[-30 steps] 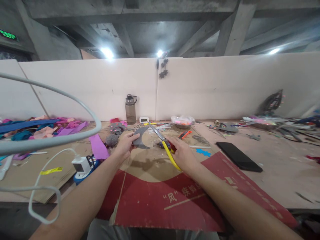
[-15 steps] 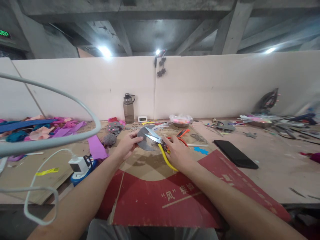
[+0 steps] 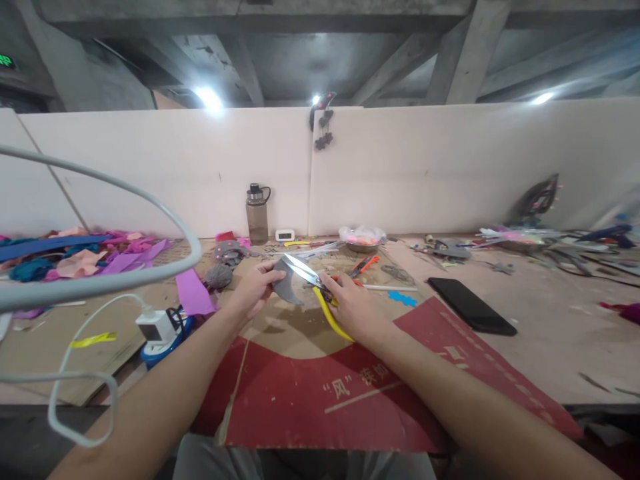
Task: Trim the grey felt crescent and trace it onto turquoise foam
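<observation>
My left hand [image 3: 259, 287] pinches a grey crescent-shaped piece of felt [image 3: 286, 288] by its left edge, thumb on top. In my right hand [image 3: 353, 303] is a pair of scissors [image 3: 304, 271], its silver blades pointing up and left, nearly closed across the felt's upper edge. Part of the handles is hidden by my fingers. A curved yellow piece [image 3: 331, 317] shows below the right hand; whether it belongs to the scissors I cannot tell. Both hands are above a red and brown cardboard sheet [image 3: 300, 407].
A black phone [image 3: 471, 306] lies to the right, near a blue cut-out [image 3: 402, 299]. Behind stand a bottle [image 3: 257, 217], a small white clock [image 3: 285, 235] and a bowl [image 3: 362, 247]. Coloured fabric scraps [image 3: 83, 262], a charger [image 3: 157, 327] and a looping white cable [image 3: 165, 200] are at left.
The scissor blades have come together from spread apart. The felt has tilted slightly downward in my left hand, and its crescent looks narrower now.
</observation>
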Demonstrator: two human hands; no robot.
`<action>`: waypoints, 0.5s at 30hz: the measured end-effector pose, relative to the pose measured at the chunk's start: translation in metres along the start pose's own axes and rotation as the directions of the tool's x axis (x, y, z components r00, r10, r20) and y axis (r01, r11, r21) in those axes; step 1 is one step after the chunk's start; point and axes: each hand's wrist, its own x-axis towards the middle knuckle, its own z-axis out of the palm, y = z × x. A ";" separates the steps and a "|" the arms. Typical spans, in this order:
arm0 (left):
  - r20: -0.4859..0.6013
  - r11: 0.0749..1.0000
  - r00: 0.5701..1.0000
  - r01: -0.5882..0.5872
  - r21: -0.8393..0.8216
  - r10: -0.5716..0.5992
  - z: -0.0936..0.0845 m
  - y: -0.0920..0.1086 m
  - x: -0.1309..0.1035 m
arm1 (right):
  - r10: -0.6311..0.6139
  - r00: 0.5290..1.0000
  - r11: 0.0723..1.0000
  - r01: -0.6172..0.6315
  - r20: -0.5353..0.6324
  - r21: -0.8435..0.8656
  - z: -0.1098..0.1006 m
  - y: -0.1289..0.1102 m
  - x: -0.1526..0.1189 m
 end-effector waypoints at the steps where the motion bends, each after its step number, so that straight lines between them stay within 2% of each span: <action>1: -0.003 1.000 1.000 0.004 0.000 -0.004 0.000 0.000 0.000 | -0.006 1.000 1.000 0.006 0.004 0.011 0.000 0.000 0.000; 15: 0.001 1.000 1.000 0.019 0.004 -0.019 -0.003 0.000 0.001 | -0.004 0.999 0.999 0.006 0.040 -0.054 -0.006 0.000 -0.002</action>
